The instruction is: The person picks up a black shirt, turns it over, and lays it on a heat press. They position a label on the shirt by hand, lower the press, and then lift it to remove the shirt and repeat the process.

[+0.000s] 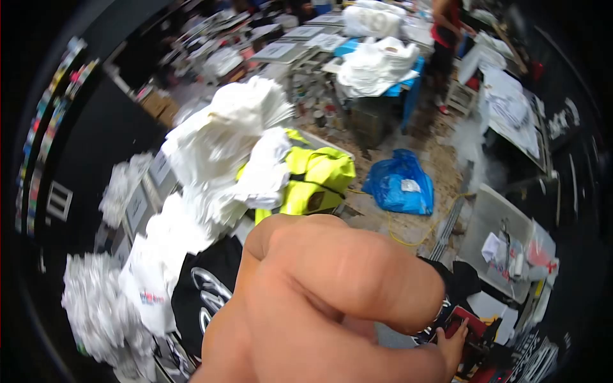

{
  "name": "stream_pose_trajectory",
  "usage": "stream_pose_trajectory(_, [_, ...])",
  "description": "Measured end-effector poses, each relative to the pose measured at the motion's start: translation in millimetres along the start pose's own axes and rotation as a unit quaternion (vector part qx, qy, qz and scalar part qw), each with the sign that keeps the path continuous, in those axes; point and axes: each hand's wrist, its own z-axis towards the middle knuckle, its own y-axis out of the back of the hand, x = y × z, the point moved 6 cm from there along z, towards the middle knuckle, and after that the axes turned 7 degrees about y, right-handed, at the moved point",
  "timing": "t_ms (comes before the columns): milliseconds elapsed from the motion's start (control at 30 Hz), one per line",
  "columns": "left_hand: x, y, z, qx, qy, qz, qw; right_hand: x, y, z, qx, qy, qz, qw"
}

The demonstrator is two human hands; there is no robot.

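Heaps of white cloth [217,147] crowd the left of this cluttered workshop, running down from a tall stack to a crumpled white pile [96,306] at the edge. A dark wall [96,140] hung with colour strips [48,121] stands behind them. Just right of the stack lies a hi-vis yellow garment [319,175]. Below that is a black shirt [207,287] with a white ring print, partly under the white cloth.

Further right, on the dusty floor [440,159], sits a blue plastic bag [399,185] with a yellow cable [408,239] trailing near it. Behind, a blue bench [412,83] carries folded white stacks, and a person in a red top [447,25] stands just beside it. A grey bench [491,217] with loose papers stands at the far right.

My bare arm [332,300] fills the lower middle, blurred by being so near the lens, bent with a deep crease and running rightward. At its end my right hand [452,350] lies flat and unclenched on a black garment with red print [476,325], gripping nothing. My left hand is out of view.
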Motion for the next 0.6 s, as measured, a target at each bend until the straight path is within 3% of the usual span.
stream_pose_trajectory(233, [-80.3, 80.3, -43.8, 0.043, -0.108, 0.164, 0.98, -42.8, -16.7, 27.9, -0.008, 0.1, -0.084, 0.991])
stream_pose_trajectory(333, [-130.3, 112.4, -70.9, 0.055, -0.124, 0.205, 0.969, -38.6, -22.4, 36.3, -0.042, 0.073, -0.127, 0.988])
stream_pose_trajectory(433, [-190.9, 127.3, -100.3, 0.088, -0.044, 0.238, 0.966, -96.3, -36.2, 72.5, -0.099, 0.123, -0.229, 0.961])
stream_pose_trajectory(467, [-227.0, 137.3, -88.0, 0.114, 0.183, 0.352, 0.911, -93.1, -33.7, 77.1, -0.084, 0.133, -0.244, 0.957])
stream_pose_trajectory(500, [-241.9, 146.3, -104.7, 0.108, 0.191, 0.349, 0.911, -93.6, -31.3, 77.7, -0.086, 0.108, -0.247, 0.959])
stream_pose_trajectory(567, [-293.5, 178.1, -141.3, -0.081, 0.007, 0.46, 0.884, -48.5, -27.3, 48.3, -0.115, 0.032, -0.247, 0.962])
stream_pose_trajectory(600, [-309.4, 193.6, -158.6, -0.09, 0.007, 0.47, 0.878, -45.8, -25.5, 55.5, -0.111, 0.062, -0.26, 0.957])
